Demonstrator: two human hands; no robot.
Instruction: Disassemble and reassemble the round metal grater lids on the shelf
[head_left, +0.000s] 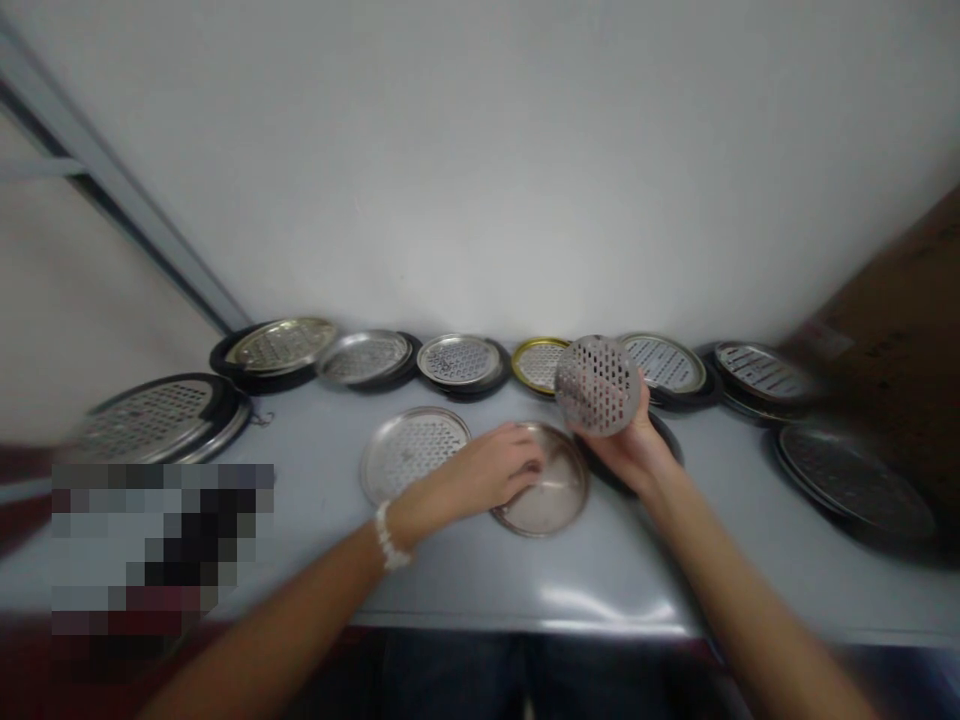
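The right hand [637,447] holds a round, perforated silver metal disc [598,385] raised above the grey table [480,582]; the left hand [499,466], fingers curled, is over a smooth, round silver metal dish [561,492], contact unclear.

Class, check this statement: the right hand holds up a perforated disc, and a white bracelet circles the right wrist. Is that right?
Not quite: the head view shows the white bracelet on the left wrist, not the right. The right hand does hold up a perforated disc.
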